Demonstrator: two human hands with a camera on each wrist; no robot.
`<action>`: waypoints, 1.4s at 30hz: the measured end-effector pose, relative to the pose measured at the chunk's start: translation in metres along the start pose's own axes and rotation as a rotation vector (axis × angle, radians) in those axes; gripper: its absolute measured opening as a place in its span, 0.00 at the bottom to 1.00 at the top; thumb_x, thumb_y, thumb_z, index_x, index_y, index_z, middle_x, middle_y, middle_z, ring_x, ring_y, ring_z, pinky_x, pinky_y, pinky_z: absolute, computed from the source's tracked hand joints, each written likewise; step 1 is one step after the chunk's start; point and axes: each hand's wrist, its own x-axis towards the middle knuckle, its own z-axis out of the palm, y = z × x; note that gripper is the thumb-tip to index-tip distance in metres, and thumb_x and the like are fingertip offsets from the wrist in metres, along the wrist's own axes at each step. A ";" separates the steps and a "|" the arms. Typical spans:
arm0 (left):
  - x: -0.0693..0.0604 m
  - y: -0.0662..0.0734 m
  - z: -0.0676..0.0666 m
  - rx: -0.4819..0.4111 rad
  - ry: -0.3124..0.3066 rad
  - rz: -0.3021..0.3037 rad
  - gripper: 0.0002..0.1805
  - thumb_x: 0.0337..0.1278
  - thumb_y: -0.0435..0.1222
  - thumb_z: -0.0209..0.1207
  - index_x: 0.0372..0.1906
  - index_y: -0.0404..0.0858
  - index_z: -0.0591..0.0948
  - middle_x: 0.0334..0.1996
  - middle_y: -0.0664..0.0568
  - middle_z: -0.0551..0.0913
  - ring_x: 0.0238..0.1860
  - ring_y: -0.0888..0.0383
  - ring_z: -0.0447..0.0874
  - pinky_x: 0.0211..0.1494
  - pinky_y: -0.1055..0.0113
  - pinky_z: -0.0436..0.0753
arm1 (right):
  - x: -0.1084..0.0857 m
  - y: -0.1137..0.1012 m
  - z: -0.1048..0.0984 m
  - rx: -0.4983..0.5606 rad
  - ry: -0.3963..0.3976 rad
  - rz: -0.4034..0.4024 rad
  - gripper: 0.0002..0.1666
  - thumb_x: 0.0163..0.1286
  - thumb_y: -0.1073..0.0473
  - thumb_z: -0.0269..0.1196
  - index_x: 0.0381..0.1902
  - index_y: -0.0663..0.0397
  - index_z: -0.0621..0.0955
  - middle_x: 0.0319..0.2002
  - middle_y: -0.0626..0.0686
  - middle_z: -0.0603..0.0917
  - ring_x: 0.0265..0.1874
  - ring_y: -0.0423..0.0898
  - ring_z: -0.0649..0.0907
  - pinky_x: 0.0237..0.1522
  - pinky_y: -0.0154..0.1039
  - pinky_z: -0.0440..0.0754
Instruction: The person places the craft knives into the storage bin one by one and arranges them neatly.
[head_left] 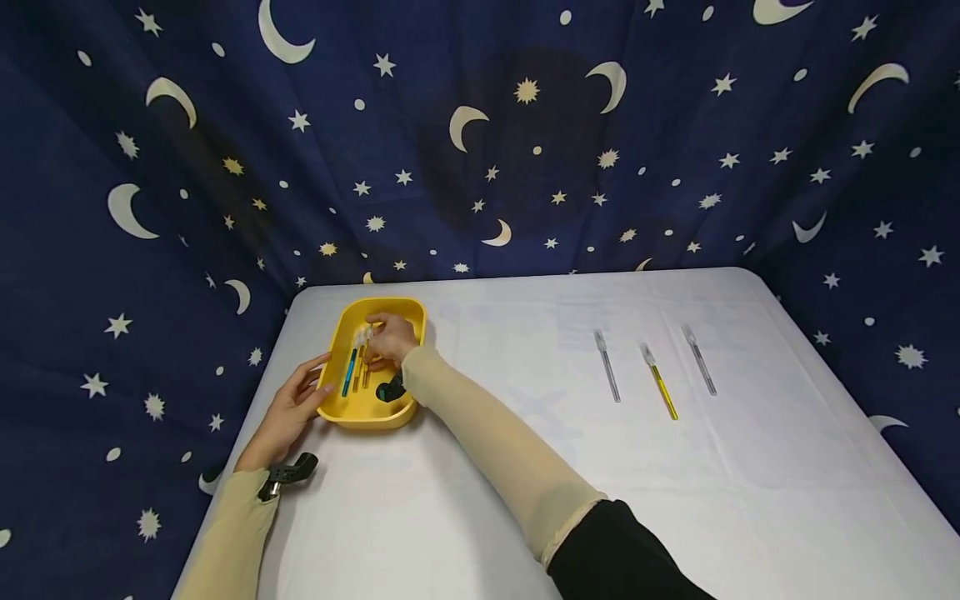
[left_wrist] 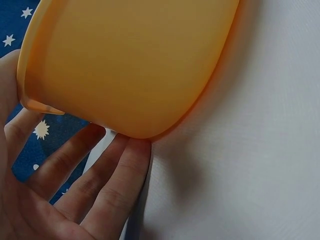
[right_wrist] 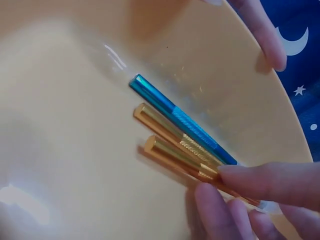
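Closest to us, in the lower middle of the right-wrist view, lies a gold-handled tool (right_wrist: pixel 177 159) inside the yellow tray (head_left: pixel 367 412), which sits left of centre in the head view. We judge it light and stiff; its smooth round butt may roll or slip, so we favour the knurled band as the place to take hold. The clear cap on its far end looks like the more fragile part, and we would keep pressure off it.

The right hand (head_left: pixel 393 340) is nearly closed, thumb and forefinger pinching this tool around its knurling. Just beyond lie a second gold-handled tool (right_wrist: pixel 162 122) and a blue-handled tool (right_wrist: pixel 182 120), roughly parallel and close together.

Past them, at the tray's left wall in the head view, the left hand (head_left: pixel 288 408) is partly open, holding the rim with its thumb over the edge and its fingers spread against the outside.

Farther from us, right of centre, the white table (head_left: pixel 465 500) carries a silver tool (head_left: pixel 609 371), a yellow tool (head_left: pixel 662 385) and another silver tool (head_left: pixel 701 362), well apart from the tray. Behind everything hangs a dark blue curtain (head_left: pixel 435 83) with moons and stars.
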 end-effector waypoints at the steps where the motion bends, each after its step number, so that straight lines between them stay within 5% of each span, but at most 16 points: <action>1: 0.000 0.001 0.000 -0.002 0.001 -0.002 0.37 0.86 0.39 0.58 0.89 0.45 0.59 0.80 0.31 0.64 0.75 0.34 0.69 0.55 0.79 0.81 | 0.002 0.001 0.000 -0.003 -0.001 0.001 0.50 0.52 0.87 0.75 0.71 0.49 0.85 0.43 0.52 0.79 0.28 0.49 0.88 0.34 0.49 0.92; 14: 0.000 0.001 0.001 -0.010 0.001 -0.002 0.36 0.86 0.38 0.58 0.89 0.44 0.59 0.80 0.31 0.64 0.74 0.35 0.70 0.55 0.78 0.81 | 0.012 0.005 0.003 -0.089 0.003 -0.028 0.50 0.50 0.88 0.75 0.71 0.52 0.84 0.42 0.53 0.78 0.25 0.49 0.86 0.24 0.44 0.90; 25: -0.001 0.000 0.001 -0.002 0.000 0.007 0.37 0.87 0.38 0.58 0.89 0.44 0.58 0.80 0.30 0.63 0.75 0.34 0.68 0.55 0.79 0.80 | -0.001 -0.001 -0.002 -0.096 -0.005 -0.043 0.43 0.59 0.80 0.77 0.71 0.49 0.84 0.46 0.52 0.79 0.30 0.52 0.89 0.32 0.47 0.92; 31: 0.001 -0.001 -0.001 0.007 0.008 0.009 0.36 0.87 0.37 0.57 0.89 0.45 0.58 0.80 0.31 0.63 0.75 0.34 0.68 0.55 0.80 0.80 | -0.020 -0.013 -0.019 0.070 -0.139 -0.149 0.39 0.63 0.77 0.77 0.72 0.58 0.82 0.47 0.56 0.79 0.43 0.61 0.89 0.48 0.62 0.90; 34: 0.001 -0.002 0.000 0.012 0.009 0.003 0.36 0.87 0.38 0.57 0.89 0.45 0.58 0.81 0.31 0.62 0.75 0.34 0.68 0.55 0.80 0.80 | -0.029 -0.024 -0.031 0.142 -0.245 -0.188 0.40 0.65 0.76 0.76 0.75 0.61 0.79 0.56 0.63 0.80 0.51 0.70 0.87 0.51 0.65 0.88; 38: 0.001 -0.003 0.001 0.015 0.009 -0.004 0.36 0.87 0.39 0.57 0.90 0.46 0.57 0.81 0.31 0.61 0.75 0.35 0.68 0.54 0.79 0.80 | -0.043 -0.039 -0.046 0.152 -0.340 -0.235 0.42 0.67 0.74 0.76 0.77 0.60 0.77 0.69 0.71 0.76 0.47 0.66 0.89 0.50 0.64 0.89; 42: 0.000 -0.003 0.002 0.022 0.010 -0.004 0.36 0.88 0.39 0.56 0.90 0.45 0.57 0.81 0.31 0.61 0.75 0.34 0.68 0.54 0.80 0.79 | -0.060 -0.050 -0.059 0.085 -0.387 -0.286 0.42 0.67 0.69 0.78 0.77 0.55 0.78 0.70 0.71 0.76 0.40 0.53 0.90 0.44 0.58 0.92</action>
